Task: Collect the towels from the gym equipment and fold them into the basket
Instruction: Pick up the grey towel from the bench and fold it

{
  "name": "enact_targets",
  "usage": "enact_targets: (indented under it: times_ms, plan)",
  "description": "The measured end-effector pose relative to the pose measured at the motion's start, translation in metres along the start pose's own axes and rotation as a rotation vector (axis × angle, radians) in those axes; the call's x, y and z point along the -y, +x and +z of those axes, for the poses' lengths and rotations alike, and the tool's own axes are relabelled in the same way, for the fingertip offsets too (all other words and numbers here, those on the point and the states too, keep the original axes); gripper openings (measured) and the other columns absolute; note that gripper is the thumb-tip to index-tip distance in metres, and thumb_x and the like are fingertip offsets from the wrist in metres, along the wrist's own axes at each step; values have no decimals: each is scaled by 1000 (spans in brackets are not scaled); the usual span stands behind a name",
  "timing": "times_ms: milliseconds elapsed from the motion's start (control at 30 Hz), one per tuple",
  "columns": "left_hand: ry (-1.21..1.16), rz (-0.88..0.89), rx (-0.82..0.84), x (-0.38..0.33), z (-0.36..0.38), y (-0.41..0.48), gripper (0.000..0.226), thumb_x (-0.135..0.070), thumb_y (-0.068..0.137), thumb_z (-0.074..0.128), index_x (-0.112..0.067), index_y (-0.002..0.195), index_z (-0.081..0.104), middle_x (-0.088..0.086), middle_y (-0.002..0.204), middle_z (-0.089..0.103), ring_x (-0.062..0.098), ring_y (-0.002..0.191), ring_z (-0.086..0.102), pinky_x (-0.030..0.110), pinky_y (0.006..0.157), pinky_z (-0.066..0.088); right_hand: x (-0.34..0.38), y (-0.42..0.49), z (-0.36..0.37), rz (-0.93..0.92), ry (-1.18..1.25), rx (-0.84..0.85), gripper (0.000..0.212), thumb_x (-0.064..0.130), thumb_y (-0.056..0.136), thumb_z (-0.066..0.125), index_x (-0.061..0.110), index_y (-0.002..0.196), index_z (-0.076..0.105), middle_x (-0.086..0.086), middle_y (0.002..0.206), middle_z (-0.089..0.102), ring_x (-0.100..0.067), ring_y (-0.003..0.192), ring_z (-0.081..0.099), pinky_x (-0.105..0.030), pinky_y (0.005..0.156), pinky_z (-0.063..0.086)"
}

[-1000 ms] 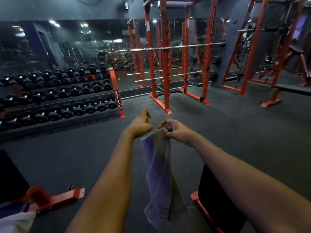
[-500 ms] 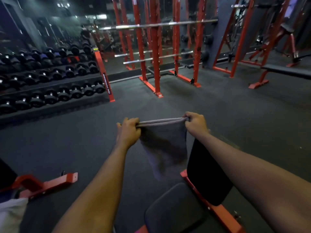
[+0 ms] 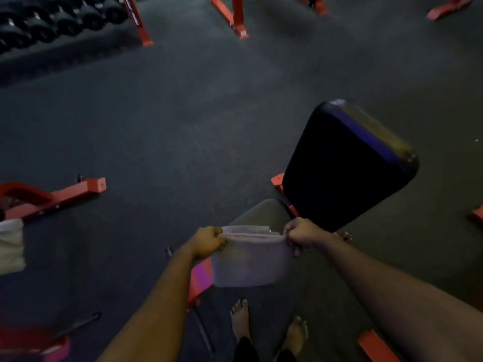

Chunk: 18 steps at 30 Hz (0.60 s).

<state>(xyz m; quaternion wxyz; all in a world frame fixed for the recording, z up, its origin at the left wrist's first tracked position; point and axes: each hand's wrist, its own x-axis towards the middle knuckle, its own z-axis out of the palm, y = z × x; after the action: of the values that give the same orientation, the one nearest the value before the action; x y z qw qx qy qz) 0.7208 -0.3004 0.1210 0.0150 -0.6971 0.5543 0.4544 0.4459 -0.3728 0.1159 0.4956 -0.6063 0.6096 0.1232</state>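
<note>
A pale grey towel (image 3: 251,262), folded into a short hanging rectangle, stretches between my two hands over the seat of a bench. My left hand (image 3: 206,242) grips its upper left corner and my right hand (image 3: 300,233) grips the upper right corner, both fists closed on the fabric. Another light towel (image 3: 10,246) hangs at the left edge of the view over a red frame. No basket is in view.
A black padded bench (image 3: 347,163) on a red frame rises just beyond my hands. My bare feet (image 3: 266,333) stand on the dark rubber floor. A red bench foot (image 3: 65,194) lies left, a dumbbell rack (image 3: 60,19) far left, red rack legs (image 3: 235,19) ahead.
The view has tilted down from the gym racks to the floor and bench. The towel went from one hanging strip to being held by both hands, and now hangs shorter, folded over.
</note>
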Motion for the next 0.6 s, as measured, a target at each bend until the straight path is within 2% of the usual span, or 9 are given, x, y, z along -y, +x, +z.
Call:
enact_targets:
  times_ms: [100, 167, 233, 267, 333, 400, 467, 533, 600]
  plan:
    - [-28, -42, -84, 35, 36, 46, 15, -25, 90, 52, -11, 88, 57, 20, 97, 67, 37, 95, 62, 36, 74, 42, -24, 49, 37, 39, 149, -100, 27, 0, 76, 45, 14, 81, 68, -12, 70, 69, -24, 54, 70, -32, 49, 56]
    - [-127, -82, -193, 54, 56, 78, 21, -23, 96, 52, -7, 109, 50, 21, 104, 63, 38, 98, 61, 35, 71, 42, -32, 80, 60, 38, 278, -233, 28, 0, 83, 56, 19, 100, 68, -7, 96, 69, -18, 79, 68, -30, 69, 57]
    - [-277, -190, -226, 70, 75, 105, 57, -30, 95, 56, -4, 139, 32, 23, 133, 51, 38, 117, 54, 41, 89, 46, -38, 107, 81, 110, 370, -338, 45, 5, 87, 64, 15, 130, 57, -2, 120, 61, -17, 108, 59, -28, 92, 47]
    - [-323, -238, -208, 77, 86, 116, 77, -35, 92, 60, -5, 148, 18, 22, 145, 40, 39, 127, 46, 45, 101, 43, -41, 117, 92, 181, 379, -362, 54, 10, 87, 68, 12, 138, 50, -5, 129, 58, -22, 118, 58, -33, 97, 46]
    - [-320, -301, -127, 87, 108, 133, 97, -42, 86, 66, -4, 151, 5, 23, 151, 31, 42, 133, 40, 48, 106, 39, -45, 131, 119, 393, 371, -312, 70, 25, 81, 75, 12, 142, 43, -13, 138, 53, -34, 124, 55, -44, 98, 49]
    - [-298, -304, -123, 94, 126, 145, 86, -34, 88, 65, 2, 146, 13, 27, 143, 41, 43, 125, 48, 42, 94, 46, -50, 146, 145, 526, 339, -270, 77, 38, 74, 79, 15, 139, 43, -13, 134, 52, -37, 120, 55, -47, 93, 52]
    - [-314, -302, -176, 92, 131, 148, 65, -23, 92, 58, 5, 139, 23, 28, 130, 53, 43, 113, 56, 34, 79, 44, -50, 153, 157, 525, 373, -223, 64, 36, 79, 73, 14, 133, 46, -12, 125, 54, -34, 109, 58, -43, 88, 52]
    - [-315, -286, -183, 87, 127, 144, 53, -19, 94, 55, 3, 135, 30, 27, 125, 56, 42, 111, 57, 33, 76, 41, -47, 152, 154, 479, 394, -139, 47, 29, 87, 66, 10, 128, 53, -12, 120, 59, -32, 106, 60, -39, 91, 51]
    - [-313, -256, -179, 80, 111, 131, 44, -19, 94, 54, 0, 130, 37, 24, 123, 57, 39, 111, 57, 32, 77, 40, -36, 143, 142, 424, 447, -129, 36, 28, 85, 68, 10, 116, 62, -10, 113, 65, -31, 103, 63, -41, 90, 52]
